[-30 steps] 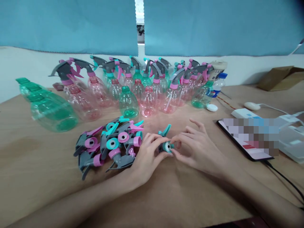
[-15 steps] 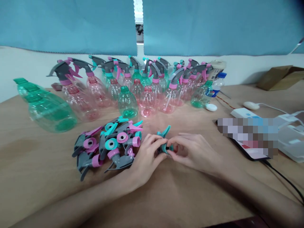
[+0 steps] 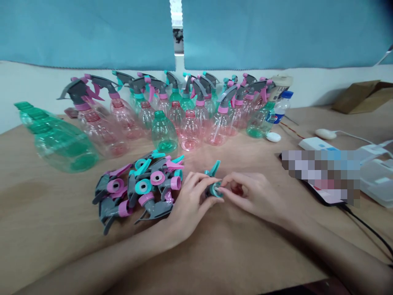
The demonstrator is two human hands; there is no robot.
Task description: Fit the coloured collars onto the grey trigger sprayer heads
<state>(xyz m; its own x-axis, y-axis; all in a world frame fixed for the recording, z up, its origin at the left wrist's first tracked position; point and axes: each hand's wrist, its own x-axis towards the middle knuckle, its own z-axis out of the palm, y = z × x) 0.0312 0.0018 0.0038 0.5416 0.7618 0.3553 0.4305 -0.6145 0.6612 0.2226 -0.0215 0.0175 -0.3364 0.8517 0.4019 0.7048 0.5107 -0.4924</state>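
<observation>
My left hand is closed around a grey and teal trigger spray head, its collar opening facing right. The fingertips of my right hand are pinched together at that opening. Something small and pale shows there, too small to name. To the left of my left hand lies a pile of loose spray heads, grey with pink or teal collars and triggers. Behind the hands stand uncapped bottles, among them a green bottle and a pink bottle.
Along the wall, several pink and green bottles carry spray heads. More green bottles stand at the left. On the right are a phone with a black cable, a white rounded object, a clear plastic box and a cardboard box.
My right fingertips have shifted slightly at the collar, and more of its opening shows. My left hand keeps its hold on the spray head. The camera view has shifted a little.
</observation>
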